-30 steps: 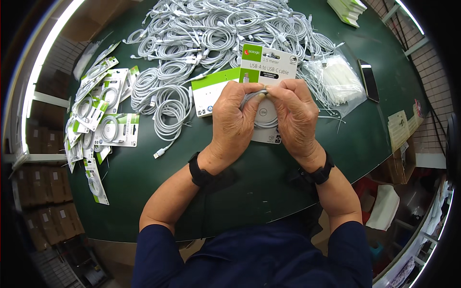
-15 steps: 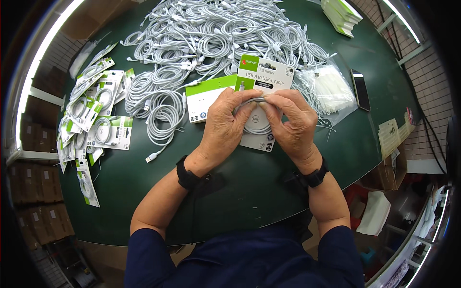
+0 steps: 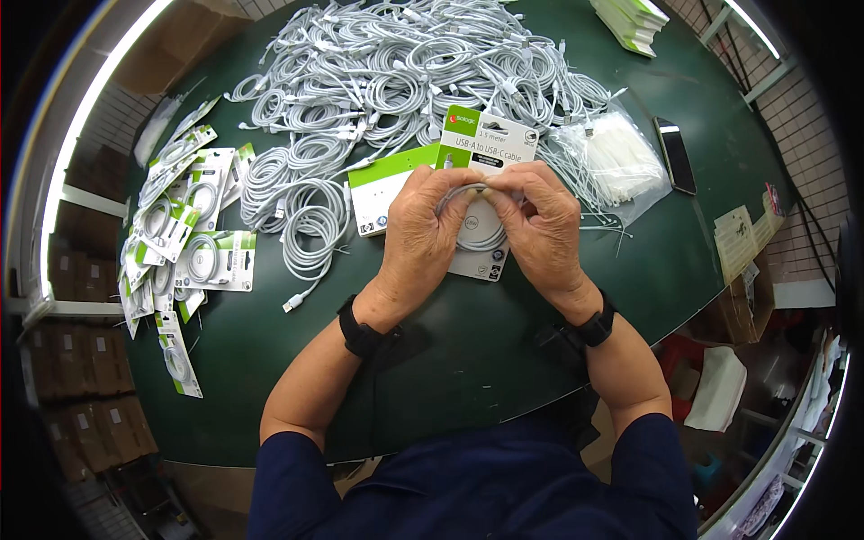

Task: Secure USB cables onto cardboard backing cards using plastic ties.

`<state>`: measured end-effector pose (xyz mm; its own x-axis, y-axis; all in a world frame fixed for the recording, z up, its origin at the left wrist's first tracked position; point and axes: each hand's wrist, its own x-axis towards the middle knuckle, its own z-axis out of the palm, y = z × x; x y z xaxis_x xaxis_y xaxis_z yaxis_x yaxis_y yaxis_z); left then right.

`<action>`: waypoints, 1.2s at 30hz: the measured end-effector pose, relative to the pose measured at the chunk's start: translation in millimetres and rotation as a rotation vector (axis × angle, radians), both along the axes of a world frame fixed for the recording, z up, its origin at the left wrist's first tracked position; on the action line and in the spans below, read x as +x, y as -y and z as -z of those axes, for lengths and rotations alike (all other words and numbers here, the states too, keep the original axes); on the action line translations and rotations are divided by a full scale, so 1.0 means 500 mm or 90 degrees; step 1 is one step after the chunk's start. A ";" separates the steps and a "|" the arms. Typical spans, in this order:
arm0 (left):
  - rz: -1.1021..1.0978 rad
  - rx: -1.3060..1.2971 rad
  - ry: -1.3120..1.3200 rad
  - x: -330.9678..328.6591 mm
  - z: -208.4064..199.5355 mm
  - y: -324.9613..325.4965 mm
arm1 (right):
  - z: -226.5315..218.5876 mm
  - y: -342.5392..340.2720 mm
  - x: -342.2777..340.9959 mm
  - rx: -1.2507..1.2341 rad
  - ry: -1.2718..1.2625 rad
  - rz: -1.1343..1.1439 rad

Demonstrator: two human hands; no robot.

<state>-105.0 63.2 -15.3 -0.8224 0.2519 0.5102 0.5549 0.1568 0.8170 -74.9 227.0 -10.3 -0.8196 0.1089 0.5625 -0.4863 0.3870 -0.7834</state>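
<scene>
Both of my hands meet over a white-and-green packaging card [image 3: 508, 144] and a coiled grey-white USB cable [image 3: 490, 244] lying against its front. My left hand [image 3: 417, 225] pinches the upper left of the coil between thumb and fingers. Close beside it, my right hand [image 3: 545, 229] is closed too, thumb and forefinger pinching at the top of the coil. Fingers hide much of the card's middle and the upper loop. Just left of the held card lies a stack of green-and-white cards [image 3: 371, 200], partly behind my left hand.
A big heap of coiled cables [image 3: 405, 67] covers the far table [image 3: 432, 405]. Carded cables [image 3: 202, 261] pile at the left. To the right are a bag of white cable ties [image 3: 616, 162] and a phone [image 3: 675, 157]; another card stack [image 3: 630, 22] stands far right.
The whole view has shifted and turned slightly. Both hands keep their pinch at the top of the coil, and the right fingers have shifted a little. The card leans slightly more.
</scene>
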 end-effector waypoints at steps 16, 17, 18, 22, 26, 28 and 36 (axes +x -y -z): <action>0.056 0.167 0.474 0.038 -0.012 -0.025 | -0.019 -0.020 -0.014 0.149 -0.277 0.125; 0.043 0.176 0.432 0.038 -0.012 -0.025 | -0.019 -0.021 -0.015 0.151 -0.278 0.121; 0.041 0.180 0.430 0.038 -0.010 -0.024 | -0.018 -0.023 -0.014 0.146 -0.264 0.122; 0.005 0.128 0.304 0.031 -0.007 -0.016 | -0.026 -0.026 -0.002 0.129 -0.200 0.113; -0.038 -0.007 0.122 0.010 -0.028 0.022 | -0.046 -0.038 -0.008 0.130 -0.160 0.119; -0.032 -0.059 0.127 0.001 -0.061 0.039 | -0.065 -0.054 -0.010 0.167 -0.232 0.172; -0.003 -0.285 -0.048 -0.002 -0.116 0.085 | -0.112 -0.049 0.014 0.354 -0.327 0.091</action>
